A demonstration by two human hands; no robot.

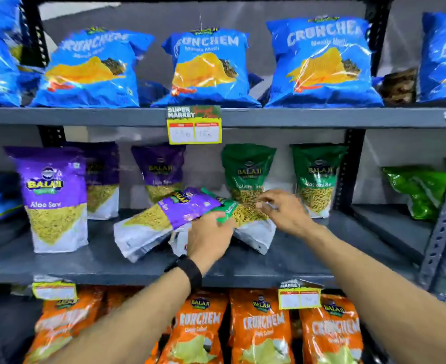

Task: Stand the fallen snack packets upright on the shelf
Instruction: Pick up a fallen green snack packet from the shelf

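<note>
On the grey middle shelf [308,261] a purple Aloo Sev packet [164,219] lies fallen on its side at the centre. A green Ratlami Sev packet [248,219] lies flat just to its right, partly overlapping it. My left hand [208,236] rests on the spot where the two fallen packets meet, fingers curled over the green packet's top edge. My right hand [282,211] lies on the green packet's clear window, fingers pinching at it. A black band sits on my left wrist. Upright purple packets [54,198] and upright green packets [248,174] stand behind.
Blue Crunchem bags [206,67] line the top shelf, and orange Crunchem bags [264,329] fill the bottom one. A yellow price tag [194,130] hangs from the upper shelf edge. A slotted metal upright [442,227] stands at the right, with a light green bag [421,193] beyond it.
</note>
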